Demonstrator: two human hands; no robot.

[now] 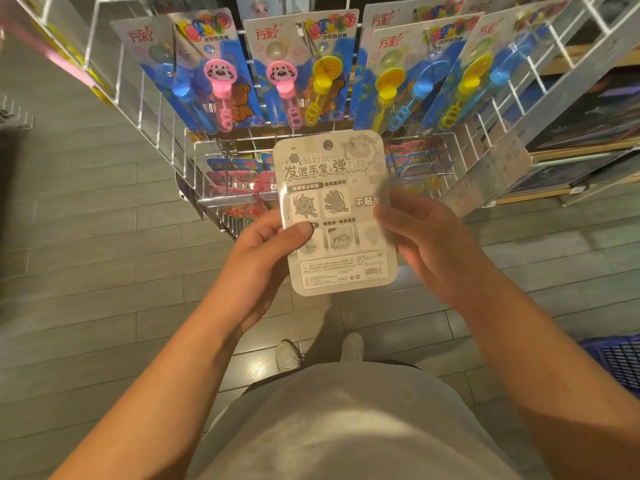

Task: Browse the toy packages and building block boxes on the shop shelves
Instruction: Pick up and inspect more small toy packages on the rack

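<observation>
Left hand (258, 258) pinches the card (337, 213), right hand (426, 244) blurred at its edge, grip unclear; mid-inspection, rehanging it on the rack (214, 147) ahead seems next.

Readable print on the held card and the hanging packs.

Read on the grey backing card (337, 209), above the left thumb (300, 233) pinching its left edge: headline "发泄手掌+弹力球", with small "超好玩" over it; beside the blurred right-hand fingertips (384, 216) at the right edge, "不粘手". Fine print, a barcode and a "CCC" mark below both sets of fingertips, too small to read. Seen well beyond the fingers, on the hanging bubble-wand blister packs (294, 71): red brand logo "方彩" at each top left corner. Smaller coloured titles on those packs not legible.
</observation>
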